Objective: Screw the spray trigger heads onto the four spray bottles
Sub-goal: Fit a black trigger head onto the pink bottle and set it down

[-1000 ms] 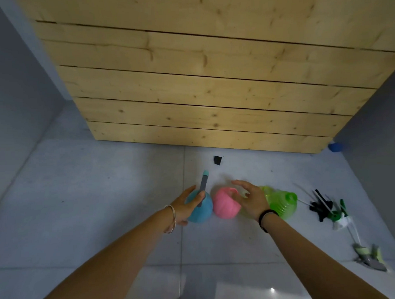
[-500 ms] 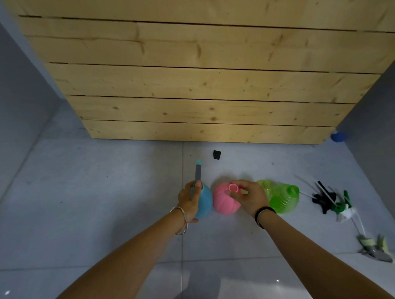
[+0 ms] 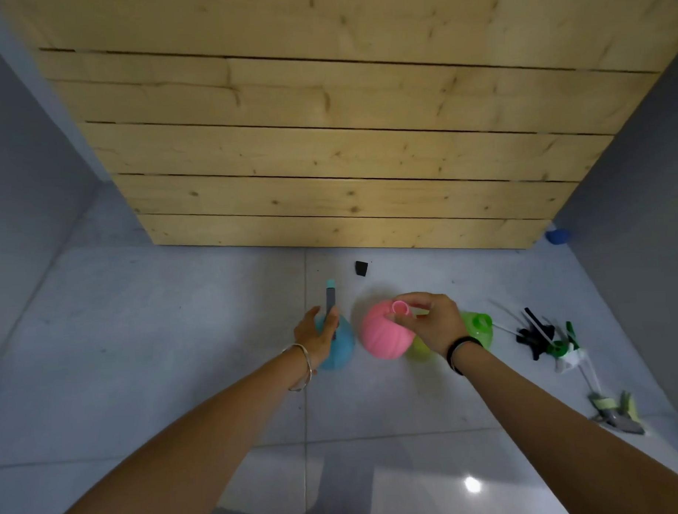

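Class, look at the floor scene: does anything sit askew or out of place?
Yes. The pink bottle is tipped over on its side, held at the neck by the right hand. Loose trigger heads lie scattered on the floor, unattached.

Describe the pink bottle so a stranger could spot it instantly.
Look at the grey tiled floor below the wooden plank wall. In the row of bottles there, the pink bottle sits between a blue bottle and green ones, the only pink one, its open neck pinched by the right hand.

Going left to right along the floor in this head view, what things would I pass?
Blue bottle with a trigger head, held by the left hand → pink bottle gripped by the right hand → green bottle → loose black trigger head → green-and-white trigger head → yellow-green trigger head.
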`<move>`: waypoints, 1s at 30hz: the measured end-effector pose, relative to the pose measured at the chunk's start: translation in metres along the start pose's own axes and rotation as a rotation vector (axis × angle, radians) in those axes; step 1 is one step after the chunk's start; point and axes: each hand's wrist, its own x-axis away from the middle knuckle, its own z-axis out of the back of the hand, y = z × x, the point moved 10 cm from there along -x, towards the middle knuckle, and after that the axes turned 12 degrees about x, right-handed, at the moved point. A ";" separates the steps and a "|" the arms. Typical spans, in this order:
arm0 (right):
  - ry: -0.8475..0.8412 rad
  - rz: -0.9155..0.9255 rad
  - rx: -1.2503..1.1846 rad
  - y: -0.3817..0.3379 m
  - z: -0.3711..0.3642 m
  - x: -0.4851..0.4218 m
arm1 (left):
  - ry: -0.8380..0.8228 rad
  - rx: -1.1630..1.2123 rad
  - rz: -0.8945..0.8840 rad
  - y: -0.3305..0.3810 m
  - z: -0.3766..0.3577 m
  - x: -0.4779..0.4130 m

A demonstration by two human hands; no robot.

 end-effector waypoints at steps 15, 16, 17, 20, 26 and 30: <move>0.000 0.091 -0.303 -0.074 0.168 0.050 | -0.452 -0.274 -0.423 0.173 -0.117 0.092; -0.003 0.079 -0.314 -0.069 0.177 0.053 | -0.473 -0.281 -0.442 0.173 -0.129 0.095; 0.000 0.062 -0.317 -0.059 0.188 0.057 | -0.494 -0.311 -0.461 0.174 -0.145 0.097; -0.021 -0.008 -0.322 -0.022 0.205 0.065 | -0.543 -0.389 -0.461 0.173 -0.182 0.097; 0.102 -0.345 -0.515 0.128 0.220 0.071 | -0.514 -0.462 -0.501 0.178 -0.229 0.073; 0.112 -0.617 -0.624 0.229 0.191 0.081 | -0.442 -0.476 -0.536 0.179 -0.238 0.043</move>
